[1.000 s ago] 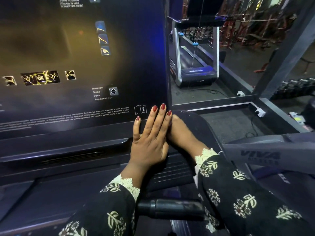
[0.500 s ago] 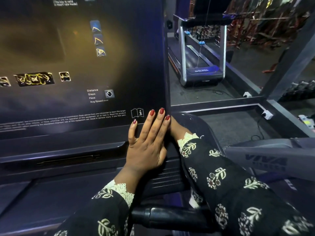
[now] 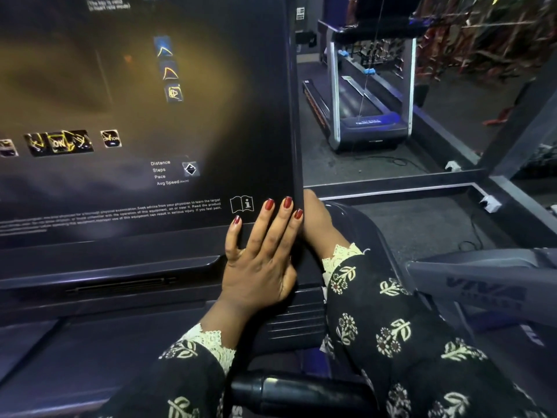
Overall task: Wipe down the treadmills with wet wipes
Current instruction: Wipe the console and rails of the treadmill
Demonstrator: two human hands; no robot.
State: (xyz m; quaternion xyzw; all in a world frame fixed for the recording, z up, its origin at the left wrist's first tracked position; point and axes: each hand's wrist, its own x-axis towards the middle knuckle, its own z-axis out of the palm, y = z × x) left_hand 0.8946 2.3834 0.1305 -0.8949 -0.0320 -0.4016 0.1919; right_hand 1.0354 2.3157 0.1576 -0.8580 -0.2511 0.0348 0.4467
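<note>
The near treadmill's dark, glossy console [image 3: 144, 116] is filling the left of the view, showing white printed labels and a yellowish glare, while a second treadmill [image 3: 370, 122] with silver uprights is standing well beyond its right edge.

There is one camera. It sits on the person's head and looks forward and down. It is very close to the treadmill console [image 3: 150, 116], which fills the picture left of and above the fingers [image 3: 278, 224]. Up and to the right of the fingers, it sees far away to another treadmill [image 3: 367, 116].
</note>
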